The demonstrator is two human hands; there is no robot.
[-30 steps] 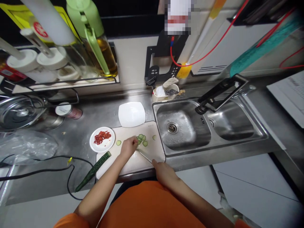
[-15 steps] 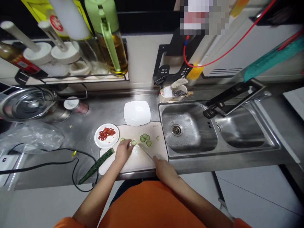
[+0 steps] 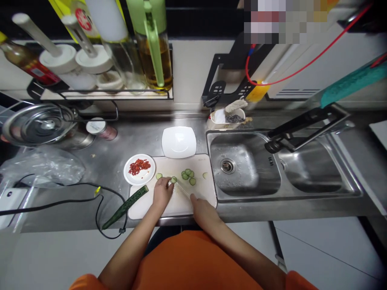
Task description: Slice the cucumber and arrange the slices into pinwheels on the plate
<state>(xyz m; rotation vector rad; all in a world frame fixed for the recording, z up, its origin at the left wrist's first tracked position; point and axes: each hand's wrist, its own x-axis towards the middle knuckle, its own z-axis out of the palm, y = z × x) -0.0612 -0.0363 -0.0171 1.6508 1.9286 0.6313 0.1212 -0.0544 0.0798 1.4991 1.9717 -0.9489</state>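
Observation:
On the pale cutting board (image 3: 175,205), my left hand (image 3: 162,192) is closed on a small piece of cucumber (image 3: 173,180), its cut face showing at the fingertips. My right hand (image 3: 204,211) grips a knife (image 3: 184,189), whose blade angles up and left to the cucumber piece. Several cucumber slices (image 3: 188,174) lie grouped to the right of the blade. A longer dark green cucumber length (image 3: 125,207) rests half on the board's left edge, half on the counter. Another pale green piece sits just behind my left hand.
A white plate with chopped red bits (image 3: 127,177) overlaps the board's left corner. Behind the board stands a white square dish (image 3: 179,142). The double sink (image 3: 244,193) adjoins on the right. A black cable (image 3: 75,207) crosses the counter at left.
The right hand and knife have shifted slightly left relative to the board, toward the cucumber piece. The whole view has also moved a little. Both hands keep their grip.

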